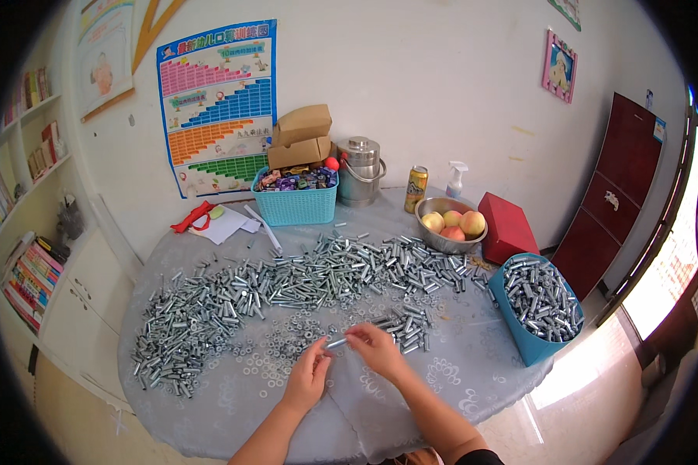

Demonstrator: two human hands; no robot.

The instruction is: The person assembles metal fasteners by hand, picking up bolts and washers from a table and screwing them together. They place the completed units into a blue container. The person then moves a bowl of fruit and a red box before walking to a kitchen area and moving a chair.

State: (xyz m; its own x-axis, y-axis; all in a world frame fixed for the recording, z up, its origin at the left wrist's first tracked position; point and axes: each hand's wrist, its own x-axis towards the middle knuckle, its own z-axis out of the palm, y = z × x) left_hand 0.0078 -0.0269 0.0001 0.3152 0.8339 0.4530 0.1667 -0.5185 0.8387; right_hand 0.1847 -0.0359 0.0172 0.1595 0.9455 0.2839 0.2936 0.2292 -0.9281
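Above the near middle of the table, a silver metal bolt (336, 343) lies level between my two hands. My left hand (308, 375) is closed, its fingertips pinching the bolt's left end. At the other end, the fingers of my right hand (375, 350) grip it. Loose washers (287, 341) are scattered just beyond my left hand. A small pile of metal sleeves (411, 324) lies by my right hand. Farther back, a broad band of bolts and sleeves (310, 271) curves across the table toward the left heap (186, 325).
A blue bin (529, 349) full of metal pieces stands at the right edge. Behind are a steel bowl (446, 242) of fruit, a red box (506, 229), a can (416, 190), a spray bottle (456, 180), a metal pot (360, 172) and a turquoise basket (295, 208) of small packets.
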